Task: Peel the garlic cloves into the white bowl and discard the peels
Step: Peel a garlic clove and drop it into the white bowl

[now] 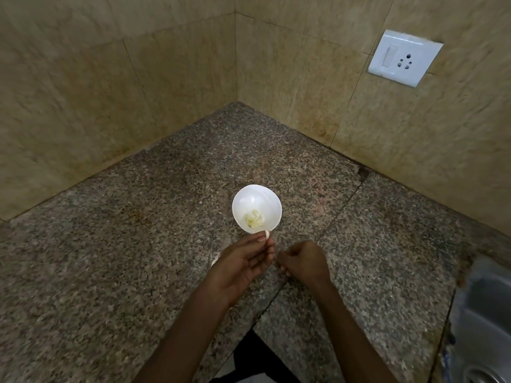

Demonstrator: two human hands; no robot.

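Several peeled cloves (255, 219) are lying in the bowl (249, 196), which is standing on the surface (138, 244) just ahead of both hands. The left hand (243, 262) is pinching one clove (267, 234) at its fingertips, long axis pointing up and away toward the bowl's near rim, almost touching it. That hand is the nearer one, so a short forward reach should be carrying the clove over the rim. The right hand (304, 261) is hovering beside it with fingers curled; whether it is gripping anything I cannot tell.
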